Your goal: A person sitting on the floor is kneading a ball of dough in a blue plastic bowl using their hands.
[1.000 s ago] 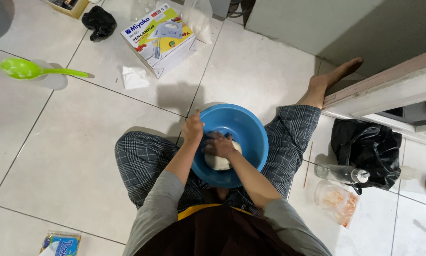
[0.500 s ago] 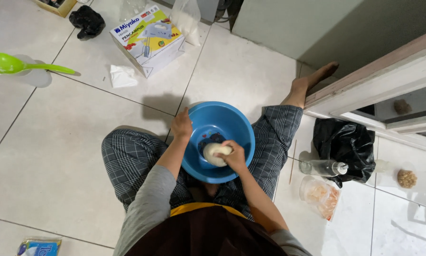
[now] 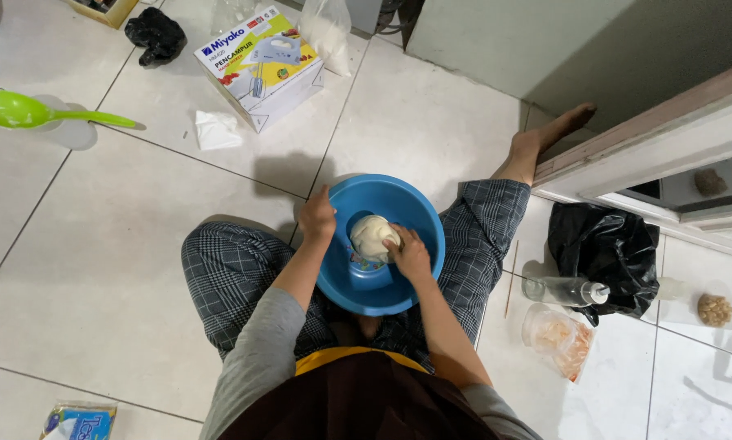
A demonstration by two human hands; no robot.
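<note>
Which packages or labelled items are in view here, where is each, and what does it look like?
Cardboard box: floor beyond the blue bowl; rectangular, white and yellow, mixer picture.
Packet: bottom left edge; blue and yellow, partly cut off.
Clear bag: floor at right; orange-white contents.

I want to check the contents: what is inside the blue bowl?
Inside the blue bowl lies a pale dough lump, pressed by the right hand. The hand covers part of the lump.

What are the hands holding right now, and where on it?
The left hand grips the blue bowl by its rim. The right hand presses on the side of the dough inside the bowl.
</note>
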